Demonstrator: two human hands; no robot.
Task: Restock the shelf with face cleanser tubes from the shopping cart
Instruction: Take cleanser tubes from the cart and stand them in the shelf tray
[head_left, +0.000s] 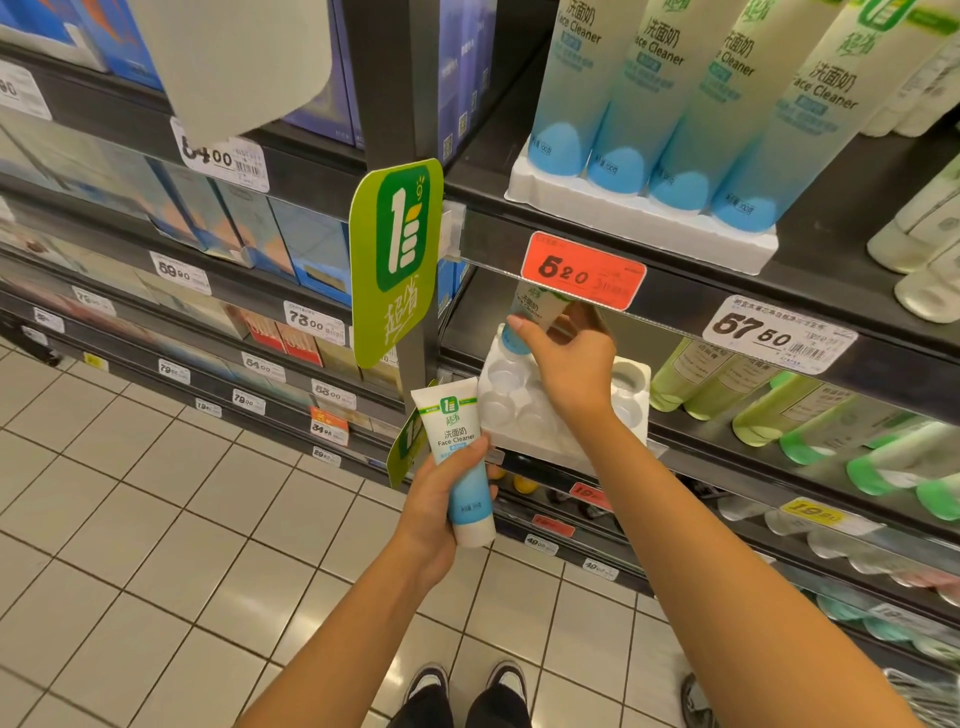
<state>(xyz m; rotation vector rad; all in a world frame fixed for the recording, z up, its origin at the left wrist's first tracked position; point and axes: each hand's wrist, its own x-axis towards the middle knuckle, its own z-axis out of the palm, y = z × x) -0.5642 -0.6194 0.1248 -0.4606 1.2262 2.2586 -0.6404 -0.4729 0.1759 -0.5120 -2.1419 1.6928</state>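
Our right fingers (584, 318) and thumb are curled round a tube (527, 312), clamped on its middle, as the right hand (569, 376) reaches in under the upper shelf (831, 244). The tube stands nearly upright, blue end down, at the back left well of a white tray (506, 415). We cannot tell whether it sits in the well or just above it. Its top is partly hidden behind a red tag (584, 273) reading 5.20. Open round wells show on either side of our wrist, which crosses the tray's middle. The tray rests at the left end of the lower shelf (727, 457).

Our left fingers (467, 451) are clamped on a second tube (457, 431), gripping its blue lower half. The left hand (434, 506) holds it out in front of the shelving, below and left of the tray and apart from it. This tube tilts slightly, flat end up and white cap down, with the "Face Cleaner" label facing us.

On the upper shelf, four like tubes (670, 93) stand side by side in another white tray (639, 228), just above the red tag. A green sign (397, 260) hangs on the upright left of that tag. Right of the lower tray stand green bottles (769, 405), under a white tag (779, 335) reading 67.50. Our shoes (467, 680) stand on the tiled floor (156, 519).
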